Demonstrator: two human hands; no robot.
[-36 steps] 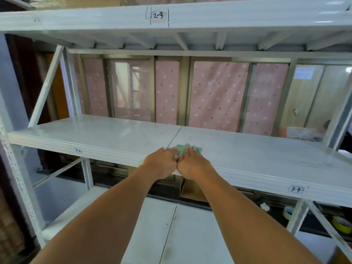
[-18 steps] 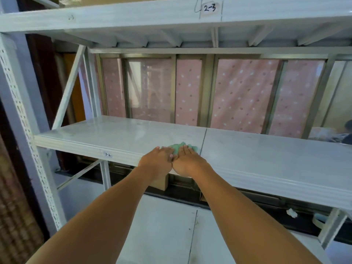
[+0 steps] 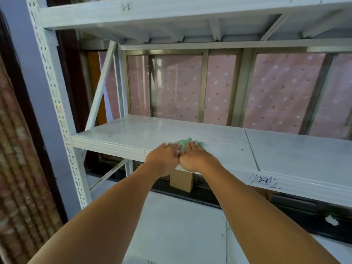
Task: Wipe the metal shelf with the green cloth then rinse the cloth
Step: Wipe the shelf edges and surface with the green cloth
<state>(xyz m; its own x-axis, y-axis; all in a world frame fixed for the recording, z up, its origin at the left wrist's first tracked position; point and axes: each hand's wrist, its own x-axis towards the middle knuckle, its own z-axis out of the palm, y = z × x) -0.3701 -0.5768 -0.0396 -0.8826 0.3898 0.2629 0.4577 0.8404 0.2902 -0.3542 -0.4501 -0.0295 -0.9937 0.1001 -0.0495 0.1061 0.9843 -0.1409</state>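
Observation:
A white metal shelf [image 3: 219, 138] runs across the middle of the head view. A green cloth [image 3: 185, 143] lies on it near the front edge, mostly covered by my hands. My left hand [image 3: 164, 156] and my right hand [image 3: 194, 158] lie side by side, palms down, pressing the cloth flat onto the shelf. Only the cloth's far edge shows beyond my fingertips.
A perforated white upright [image 3: 57, 111] and a diagonal brace [image 3: 101, 88] close the shelf's left end. Another shelf [image 3: 171, 14] hangs overhead, and a lower one [image 3: 181, 225] sits below. A cardboard box [image 3: 181, 181] stands under the shelf. Pink dotted panels [image 3: 276, 88] line the back.
Both hands have slid the cloth leftwards along the shelf, past the seam between panels and towards the left upright. They stay pressed together on the cloth.

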